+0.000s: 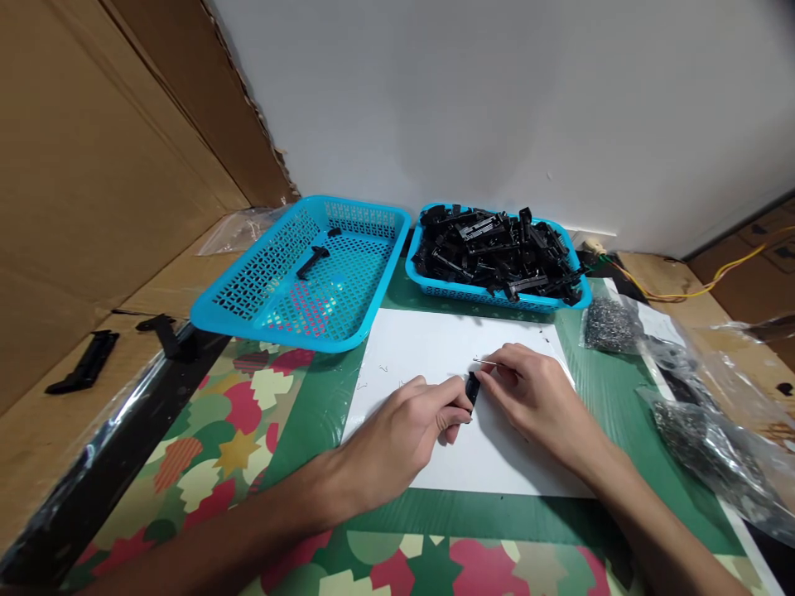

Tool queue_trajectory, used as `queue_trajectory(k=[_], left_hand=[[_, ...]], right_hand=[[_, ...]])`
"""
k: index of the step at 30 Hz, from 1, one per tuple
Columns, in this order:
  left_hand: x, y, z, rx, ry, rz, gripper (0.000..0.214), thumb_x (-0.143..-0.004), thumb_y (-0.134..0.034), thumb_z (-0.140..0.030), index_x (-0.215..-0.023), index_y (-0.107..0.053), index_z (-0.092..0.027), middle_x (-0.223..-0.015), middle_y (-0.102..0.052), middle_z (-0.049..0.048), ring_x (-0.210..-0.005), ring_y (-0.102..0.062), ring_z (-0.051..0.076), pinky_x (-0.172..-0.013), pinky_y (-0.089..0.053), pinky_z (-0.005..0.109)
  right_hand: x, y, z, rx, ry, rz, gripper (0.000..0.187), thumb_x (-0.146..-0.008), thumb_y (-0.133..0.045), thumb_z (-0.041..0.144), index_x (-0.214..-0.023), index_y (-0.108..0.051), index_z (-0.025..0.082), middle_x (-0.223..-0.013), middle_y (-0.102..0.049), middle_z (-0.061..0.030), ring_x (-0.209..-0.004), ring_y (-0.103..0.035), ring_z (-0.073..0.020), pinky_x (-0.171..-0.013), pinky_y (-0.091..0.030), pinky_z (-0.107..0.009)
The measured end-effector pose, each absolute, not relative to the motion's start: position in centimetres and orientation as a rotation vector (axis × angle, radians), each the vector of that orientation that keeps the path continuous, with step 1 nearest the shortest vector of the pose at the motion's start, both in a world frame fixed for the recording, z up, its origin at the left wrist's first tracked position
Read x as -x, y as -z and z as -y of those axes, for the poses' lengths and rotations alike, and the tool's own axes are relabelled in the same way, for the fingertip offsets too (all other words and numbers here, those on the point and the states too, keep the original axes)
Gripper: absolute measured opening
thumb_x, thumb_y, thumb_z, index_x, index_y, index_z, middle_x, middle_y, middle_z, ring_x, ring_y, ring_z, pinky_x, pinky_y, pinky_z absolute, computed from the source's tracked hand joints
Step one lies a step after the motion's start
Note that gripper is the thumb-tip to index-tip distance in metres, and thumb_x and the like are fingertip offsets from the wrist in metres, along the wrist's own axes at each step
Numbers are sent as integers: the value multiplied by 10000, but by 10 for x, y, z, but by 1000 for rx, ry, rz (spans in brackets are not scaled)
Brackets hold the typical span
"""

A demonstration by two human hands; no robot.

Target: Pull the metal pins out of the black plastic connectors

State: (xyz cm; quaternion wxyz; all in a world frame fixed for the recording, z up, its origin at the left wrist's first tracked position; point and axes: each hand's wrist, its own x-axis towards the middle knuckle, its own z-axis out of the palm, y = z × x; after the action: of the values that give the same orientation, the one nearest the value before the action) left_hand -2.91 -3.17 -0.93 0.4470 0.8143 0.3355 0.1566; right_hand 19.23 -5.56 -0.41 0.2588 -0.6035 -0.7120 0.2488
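Observation:
My left hand (410, 426) rests on a white sheet of paper (428, 348) and pinches a small black plastic part (473, 387) between thumb and fingers. My right hand (534, 393) is closed beside it, its fingertips pinching a thin metal wire (485, 362) at the top of that part. Both hands meet over the middle of the sheet.
A blue basket (577, 290) heaped with black plastic parts stands behind the sheet. To its left a second blue basket (242, 319) holds two black parts. Clear bags of small metal pieces (612, 323) lie at the right. Two black parts (87, 364) lie on cardboard at left.

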Motion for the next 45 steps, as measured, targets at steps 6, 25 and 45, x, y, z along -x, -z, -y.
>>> queue_trajectory(k=[6,25,45], left_hand=[[28,7,31,-2012,-388,-834,208,-1061,-425,-133,-943,-570,-224,-750,-632,-46,-763,-520,159,-779,-383,287],[27,4,28,-1892,-404,-819,221,-1065,-426,-178,-879,-537,-218,-763,-641,-33,-756,-542,158,-784,-401,299],[28,4,26,-1841,-379,-850,215,-1075,-416,-206,-909,-551,-223,-737,-620,-36,-761,-535,159,-757,-393,299]], right_hand=[[-195,5,55,1625,-693,1935,163,-1000,-600,182,-876,-705,198,-775,-640,-11,-730,-573,-185,-685,-404,-307],[-201,0,55,1578,-828,1971,217,-1047,-558,231,-877,-690,202,-831,-667,-32,-770,-605,-192,-697,-420,-307],[-203,12,55,1459,-980,1345,237,-947,-747,402,-892,-813,182,-965,-820,-98,-816,-788,-246,-753,-647,-357]])
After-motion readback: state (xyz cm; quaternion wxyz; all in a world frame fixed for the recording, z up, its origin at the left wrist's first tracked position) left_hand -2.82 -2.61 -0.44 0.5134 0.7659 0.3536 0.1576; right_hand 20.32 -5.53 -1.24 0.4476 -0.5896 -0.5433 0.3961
